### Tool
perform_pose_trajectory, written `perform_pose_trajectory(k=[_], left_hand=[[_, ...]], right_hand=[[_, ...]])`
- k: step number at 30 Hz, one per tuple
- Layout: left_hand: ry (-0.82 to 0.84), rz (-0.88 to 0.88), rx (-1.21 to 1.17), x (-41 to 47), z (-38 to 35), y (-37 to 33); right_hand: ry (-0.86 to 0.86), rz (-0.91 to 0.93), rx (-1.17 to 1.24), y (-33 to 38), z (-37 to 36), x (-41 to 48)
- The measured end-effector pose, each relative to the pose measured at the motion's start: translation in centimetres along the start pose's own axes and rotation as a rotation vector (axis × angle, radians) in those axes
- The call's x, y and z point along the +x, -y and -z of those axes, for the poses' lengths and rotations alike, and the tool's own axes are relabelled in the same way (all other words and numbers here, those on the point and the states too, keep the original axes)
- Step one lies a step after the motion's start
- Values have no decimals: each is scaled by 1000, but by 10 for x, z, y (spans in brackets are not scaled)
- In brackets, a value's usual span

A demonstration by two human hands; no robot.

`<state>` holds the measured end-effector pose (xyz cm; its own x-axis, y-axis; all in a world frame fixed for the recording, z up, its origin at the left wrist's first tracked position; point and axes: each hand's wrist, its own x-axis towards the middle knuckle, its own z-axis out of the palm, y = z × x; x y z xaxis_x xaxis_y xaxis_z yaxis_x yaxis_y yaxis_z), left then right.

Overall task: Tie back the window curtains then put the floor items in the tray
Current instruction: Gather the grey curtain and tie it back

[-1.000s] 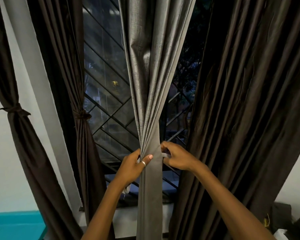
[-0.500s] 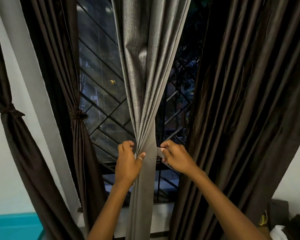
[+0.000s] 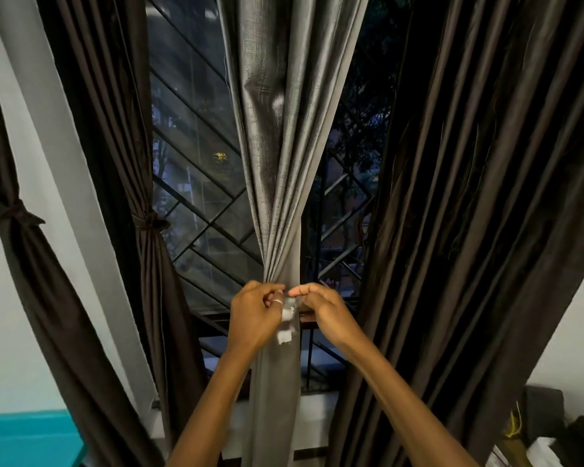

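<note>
A grey curtain (image 3: 284, 163) hangs in the middle of the window, gathered into a narrow bundle at hand height. My left hand (image 3: 255, 315) and my right hand (image 3: 324, 313) meet in front of the bundle, each pinching an end of a pale tie strip (image 3: 287, 315) that wraps the curtain. A short white end of the strip dangles below my left hand. Two dark brown curtains on the left, the far one (image 3: 31, 264) and the near one (image 3: 149, 264), are tied back with knotted bands. The wide dark brown curtain (image 3: 469, 197) on the right hangs loose. No tray or floor items are in view.
A black diagonal window grille (image 3: 199, 210) stands behind the curtains, with night outside. A teal surface (image 3: 24, 439) sits at the bottom left. Dark boxes and clutter (image 3: 553, 429) fill the bottom right corner against a white wall.
Both hands have come together at the front of the grey curtain, bringing the tie strip's ends round from its sides. The view has shifted slightly.
</note>
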<state>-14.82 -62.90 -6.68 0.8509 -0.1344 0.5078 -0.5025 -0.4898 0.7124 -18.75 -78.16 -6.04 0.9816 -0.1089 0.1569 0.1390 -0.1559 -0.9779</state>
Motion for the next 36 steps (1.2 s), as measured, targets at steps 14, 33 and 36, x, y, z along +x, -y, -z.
perform_pose_trajectory(k=[14, 33, 36], left_hand=[[199, 89, -60, 2, 8, -3], [253, 48, 626, 0, 17, -53], [267, 68, 551, -2, 12, -56]], right_hand=[[61, 127, -99, -23, -15, -2], [-37, 201, -326, -49, -32, -15], [-46, 226, -444, -50, -42, -21]])
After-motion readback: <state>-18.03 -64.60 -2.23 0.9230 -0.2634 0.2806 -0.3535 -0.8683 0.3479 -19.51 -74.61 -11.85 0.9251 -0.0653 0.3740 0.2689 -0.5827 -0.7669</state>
